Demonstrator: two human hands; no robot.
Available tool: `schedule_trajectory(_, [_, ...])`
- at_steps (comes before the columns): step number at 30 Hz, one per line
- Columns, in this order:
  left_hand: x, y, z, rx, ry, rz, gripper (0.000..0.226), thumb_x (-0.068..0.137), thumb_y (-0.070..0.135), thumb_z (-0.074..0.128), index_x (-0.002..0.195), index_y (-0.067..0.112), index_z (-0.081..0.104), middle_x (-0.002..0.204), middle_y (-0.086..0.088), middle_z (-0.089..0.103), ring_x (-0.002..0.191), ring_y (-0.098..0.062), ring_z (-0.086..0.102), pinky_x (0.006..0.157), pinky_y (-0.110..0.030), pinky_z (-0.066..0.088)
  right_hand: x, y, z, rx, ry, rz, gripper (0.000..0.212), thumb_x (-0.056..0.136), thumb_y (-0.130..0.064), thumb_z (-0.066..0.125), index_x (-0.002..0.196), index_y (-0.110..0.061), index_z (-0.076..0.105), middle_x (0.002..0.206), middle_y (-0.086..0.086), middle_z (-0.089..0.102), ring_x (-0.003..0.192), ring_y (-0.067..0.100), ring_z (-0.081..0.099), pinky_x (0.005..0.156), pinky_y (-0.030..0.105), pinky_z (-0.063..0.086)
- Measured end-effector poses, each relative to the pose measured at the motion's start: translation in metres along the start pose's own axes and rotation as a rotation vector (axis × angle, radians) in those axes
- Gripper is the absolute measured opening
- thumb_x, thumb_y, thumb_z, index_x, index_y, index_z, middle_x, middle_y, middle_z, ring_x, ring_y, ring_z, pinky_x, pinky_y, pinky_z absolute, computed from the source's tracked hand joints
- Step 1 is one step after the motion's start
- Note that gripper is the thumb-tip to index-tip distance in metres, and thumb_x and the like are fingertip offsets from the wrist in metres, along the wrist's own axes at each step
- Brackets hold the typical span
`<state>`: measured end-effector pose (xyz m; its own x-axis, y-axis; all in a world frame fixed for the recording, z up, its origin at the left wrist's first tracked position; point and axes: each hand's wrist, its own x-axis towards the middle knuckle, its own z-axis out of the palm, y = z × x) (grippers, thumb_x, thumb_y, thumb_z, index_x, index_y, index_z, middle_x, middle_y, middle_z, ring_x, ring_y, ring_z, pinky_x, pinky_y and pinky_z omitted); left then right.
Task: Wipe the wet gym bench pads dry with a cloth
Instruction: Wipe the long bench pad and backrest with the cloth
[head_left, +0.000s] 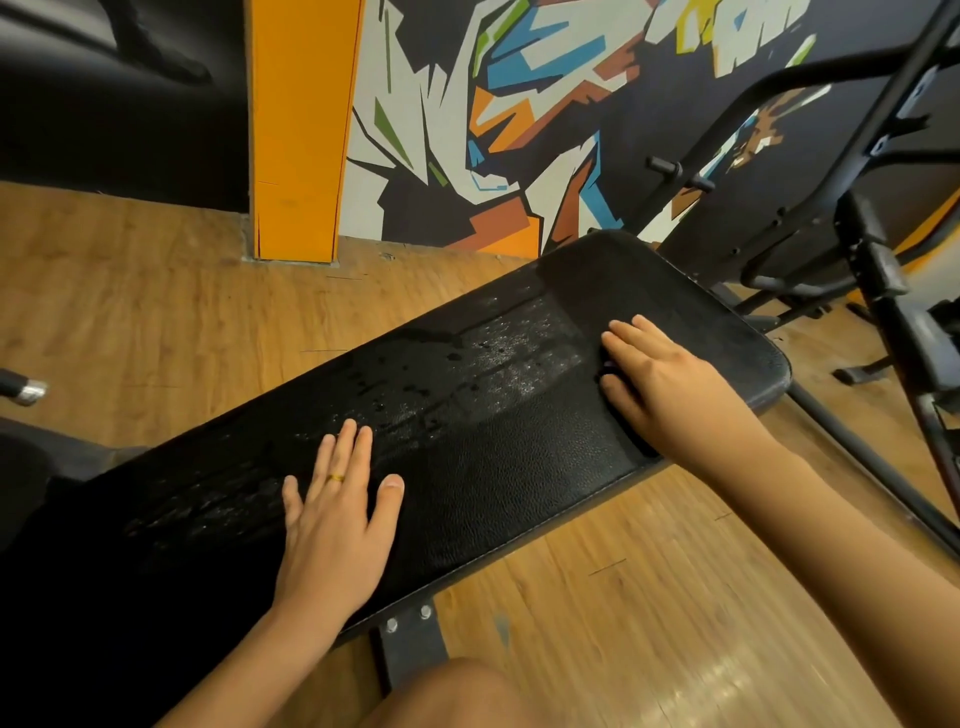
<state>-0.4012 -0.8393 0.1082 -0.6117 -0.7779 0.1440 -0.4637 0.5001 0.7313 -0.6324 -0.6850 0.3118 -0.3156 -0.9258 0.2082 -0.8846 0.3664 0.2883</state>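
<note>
Black pad (493, 467) runs diagonally across the wood floor (156, 312), and it's clearly mid-wipe, nowhere near done. The left hand (337, 519) lies flat on the near half with its fingers (358, 447) straight and spread, holding nothing, so I'd say it's just bracing. The right hand (660, 379) is over toward the far right end, palm down, fingers (634, 332) straight and close together, pressing on what looks like a dark cloth (608, 370). Honestly, the cloth is nearly the same colour as the pad, so I can only make out a bunched bit by the thumb and can't tell how far it spreads. The pad around the right hand looks matte and dry-ish, but between the two hands there's a wet patch (467, 374) with beads and streaks, and more sheen runs on past the left hand toward the near-left end. My guess for the next move is to keep the palm pressed down and drag the cloth along the length of the pad through those droplets. That means the left hand has to lift or slide out of the way, since it's sitting right on the wet strip. Overlapping passes seem smart, because the streaks run lengthwise.
</note>
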Motion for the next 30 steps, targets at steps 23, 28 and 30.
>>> schedule_trajectory(23, [0.000,0.003,0.001,0.027,0.016,-0.018,0.076,0.095,0.065,0.007,0.161,0.028,0.009,0.168,0.014,-0.001,0.154,-0.005,-0.008,0.124,-0.049,-0.004,-0.006,-0.080,0.037,-0.079,0.100,0.121,0.034,0.083,-0.007,0.077,0.116,-0.002,0.070,0.123,0.011,0.068,0.127,0.035,0.058,0.087,0.040,0.058])
schedule_trajectory(28, [-0.001,0.003,-0.001,0.035,0.004,-0.030,0.068,0.101,0.056,0.018,0.162,0.027,0.009,0.168,0.012,0.000,0.154,-0.006,-0.008,0.126,-0.050,-0.003,-0.014,-0.130,0.058,-0.026,0.051,-0.155,0.056,0.065,-0.010,0.090,0.117,-0.001,0.073,0.122,0.015,0.071,0.119,0.037,0.064,0.092,0.039,0.057])
schedule_trajectory(30, [-0.001,0.002,-0.001,0.032,0.002,-0.024,0.068,0.101,0.056,0.019,0.162,0.027,0.009,0.168,0.012,-0.001,0.154,-0.006,-0.008,0.125,-0.050,-0.003,-0.011,-0.114,0.051,-0.080,0.079,-0.153,0.054,0.069,-0.009,0.087,0.121,0.000,0.071,0.127,0.016,0.068,0.124,0.037,0.062,0.097,0.042,0.054])
